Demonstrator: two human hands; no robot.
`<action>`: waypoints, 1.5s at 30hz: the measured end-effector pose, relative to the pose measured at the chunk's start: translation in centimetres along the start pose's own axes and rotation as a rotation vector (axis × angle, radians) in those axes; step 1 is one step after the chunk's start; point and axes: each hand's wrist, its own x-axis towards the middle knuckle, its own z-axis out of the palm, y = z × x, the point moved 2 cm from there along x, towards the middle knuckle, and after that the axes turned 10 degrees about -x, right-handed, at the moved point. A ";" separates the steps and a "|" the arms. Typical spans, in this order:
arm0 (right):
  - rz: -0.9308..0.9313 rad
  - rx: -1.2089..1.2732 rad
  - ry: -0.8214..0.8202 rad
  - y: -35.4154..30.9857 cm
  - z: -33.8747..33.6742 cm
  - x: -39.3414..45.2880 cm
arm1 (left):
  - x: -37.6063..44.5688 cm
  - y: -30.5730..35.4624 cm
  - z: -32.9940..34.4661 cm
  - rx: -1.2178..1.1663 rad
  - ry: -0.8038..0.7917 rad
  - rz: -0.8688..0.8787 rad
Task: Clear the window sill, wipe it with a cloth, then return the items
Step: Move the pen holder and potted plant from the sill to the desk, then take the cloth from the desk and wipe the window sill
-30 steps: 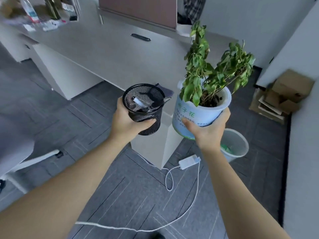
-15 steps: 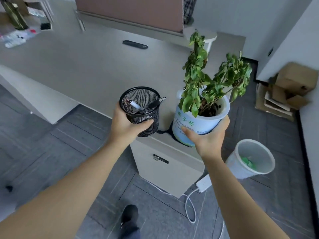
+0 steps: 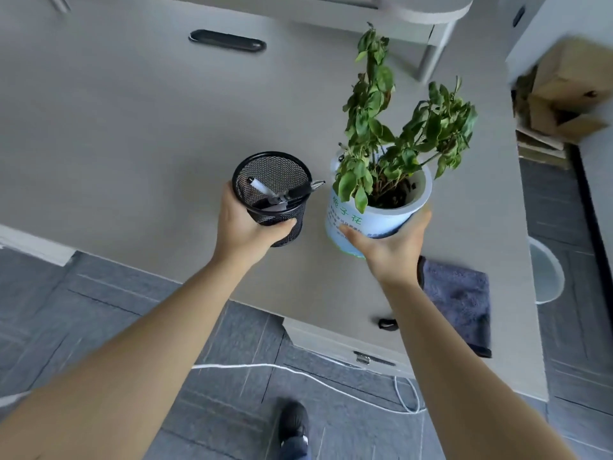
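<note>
My left hand (image 3: 247,224) grips a black mesh pen holder (image 3: 273,194) with pens lying in it, held above the beige desk (image 3: 132,134). My right hand (image 3: 391,244) grips the lower side of a white plant pot (image 3: 378,220) with green lettering and a leafy green plant (image 3: 398,127). Both are held over the desk's near part. A dark grey cloth (image 3: 461,303) lies on the desk's near right corner, just right of my right wrist. The window sill is out of view.
A black oval cable grommet (image 3: 227,41) sits at the back of the desk. A white bin (image 3: 544,273) stands on the floor to the right, with cardboard boxes (image 3: 564,101) beyond it. A white cable (image 3: 298,376) runs across the floor tiles near my shoe (image 3: 293,423).
I have stepped closer, so both hands with the pen holder and the pot are now over the desk top. The grey cloth has come into view beside my right wrist.
</note>
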 end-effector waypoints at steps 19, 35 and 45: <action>0.097 -0.158 -0.075 0.2 2.6 0.9 | 3.3 -3.4 -1.6 -0.139 -0.209 -0.087; 0.358 -0.630 0.002 2.7 -11.2 -4.1 | -9.2 1.6 9.2 0.158 -0.149 -0.277; 0.670 -0.510 -0.052 5.8 -13.6 -3.9 | -9.9 -0.1 17.2 0.085 -0.400 -0.571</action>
